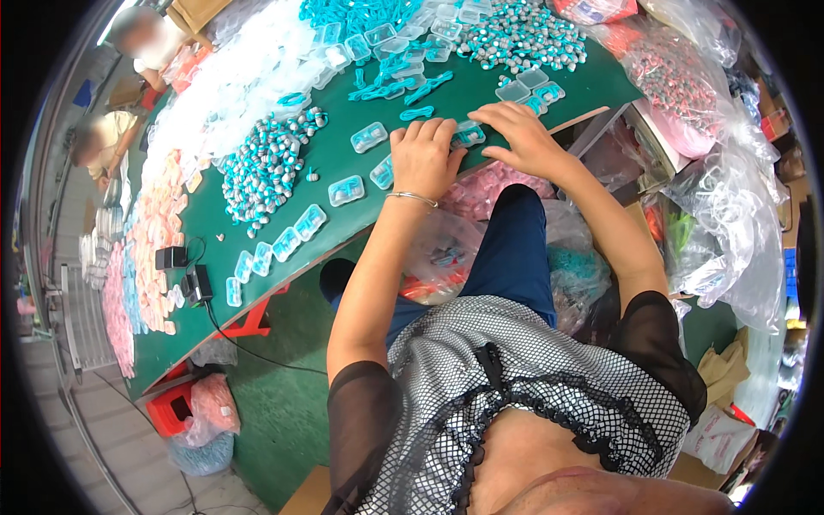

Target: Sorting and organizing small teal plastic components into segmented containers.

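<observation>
My left hand [422, 159] and my right hand [518, 136] rest side by side at the near edge of the green table [343, 154]. Both press down on a small clear plastic case with teal contents [469, 134], which lies between the fingers and is partly hidden. A metal bracelet [412, 197] circles my left wrist. More filled clear cases lie close by, one [369, 136] just left of my left hand, another [347, 190] nearer the table edge. A loose teal cable [417, 112] lies just beyond my fingers.
A heap of teal-and-grey earbuds [262, 167] sits to the left, another heap [524, 39] at the back. Empty clear cases [232, 77] and pink pieces [154, 240] cover the left side. Plastic bags [721, 206] hang on the right. Two other people sit at the far left [129, 86].
</observation>
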`<state>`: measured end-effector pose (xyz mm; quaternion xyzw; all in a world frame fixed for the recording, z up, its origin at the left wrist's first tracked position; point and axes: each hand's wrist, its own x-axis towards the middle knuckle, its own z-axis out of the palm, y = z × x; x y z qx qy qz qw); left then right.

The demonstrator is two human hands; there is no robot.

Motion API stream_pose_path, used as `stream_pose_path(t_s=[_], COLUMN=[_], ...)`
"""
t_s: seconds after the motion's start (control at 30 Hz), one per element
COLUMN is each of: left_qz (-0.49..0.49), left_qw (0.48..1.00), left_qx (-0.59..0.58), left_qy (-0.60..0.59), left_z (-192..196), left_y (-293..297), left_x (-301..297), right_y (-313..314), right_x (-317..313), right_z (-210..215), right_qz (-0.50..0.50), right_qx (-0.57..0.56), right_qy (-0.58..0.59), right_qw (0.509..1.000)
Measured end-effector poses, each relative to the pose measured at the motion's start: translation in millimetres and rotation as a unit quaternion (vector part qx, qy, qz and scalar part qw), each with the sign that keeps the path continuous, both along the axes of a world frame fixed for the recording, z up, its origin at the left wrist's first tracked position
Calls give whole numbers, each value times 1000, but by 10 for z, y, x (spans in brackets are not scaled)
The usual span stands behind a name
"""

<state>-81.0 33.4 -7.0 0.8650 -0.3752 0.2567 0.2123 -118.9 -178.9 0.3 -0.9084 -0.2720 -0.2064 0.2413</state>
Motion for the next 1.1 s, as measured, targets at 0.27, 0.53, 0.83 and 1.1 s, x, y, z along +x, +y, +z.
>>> stream_pose_path(t_s=[0.27,0.53,0.83,1.1], left_qz=[6,-9,-15,-10], left_qw=[1000,1000,999,998], left_qx=[-13,-17,-42,-55], left_qy=[13,1,-16,2], left_z=[-19,-45,-89,-107], left_y=[-38,-33,-29,-34], left_x=[-2,-10,-6,6], right_y=[108,245,232,280], right_x=[-138,-234,-316,-237], right_z=[-221,-247,-165,-123], right_qz=[-130,-152,-157,-98], right_qx=[45,-87,-57,-17], right_qy=[-64,-170,-156,-159], right_qw=[988,970,974,982])
